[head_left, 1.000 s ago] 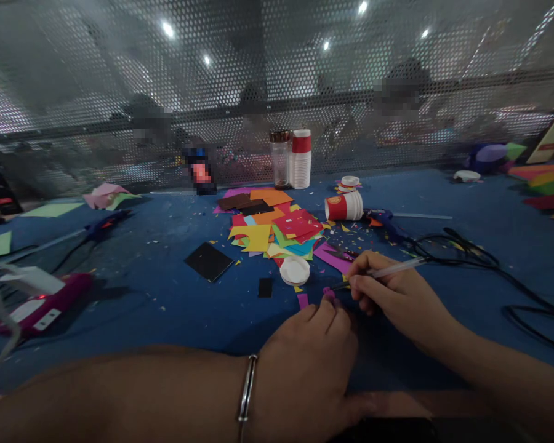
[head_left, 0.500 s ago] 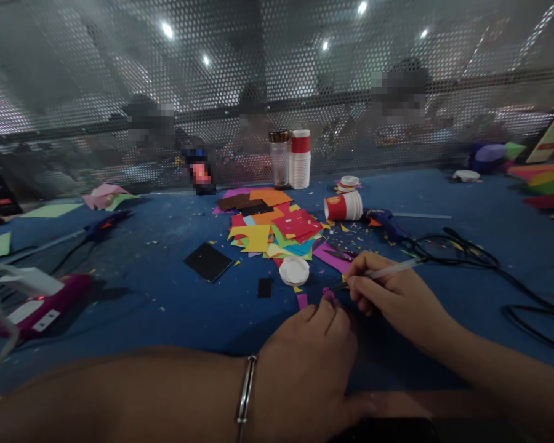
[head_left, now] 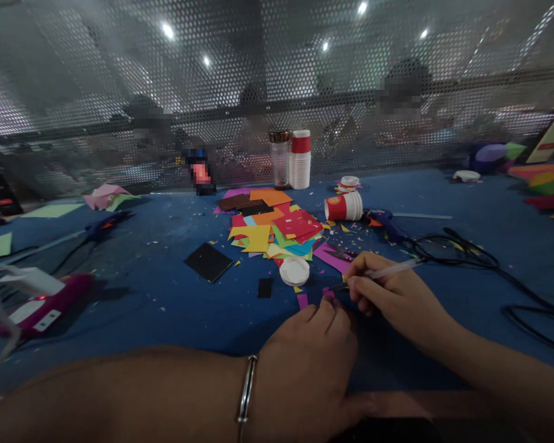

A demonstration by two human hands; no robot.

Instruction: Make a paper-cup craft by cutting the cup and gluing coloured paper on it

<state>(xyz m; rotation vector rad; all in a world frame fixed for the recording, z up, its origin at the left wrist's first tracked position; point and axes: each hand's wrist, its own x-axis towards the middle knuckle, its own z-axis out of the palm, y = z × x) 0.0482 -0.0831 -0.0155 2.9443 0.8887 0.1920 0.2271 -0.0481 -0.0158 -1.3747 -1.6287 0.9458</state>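
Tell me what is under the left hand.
At the fingertips of the left hand, a small purple piece shows, and a purple strip shows just beyond the knuckles. Whatever lies under the palm is covered.

The pen-like tool (head_left: 399, 266) at four o'clock has a smooth, translucent plastic barrel; the bangle (head_left: 246, 391) at six is glossy metal. Central coloured sheets (head_left: 300, 225) look like matt paper. The perforated panel (head_left: 277, 74) at twelve looks metallic.
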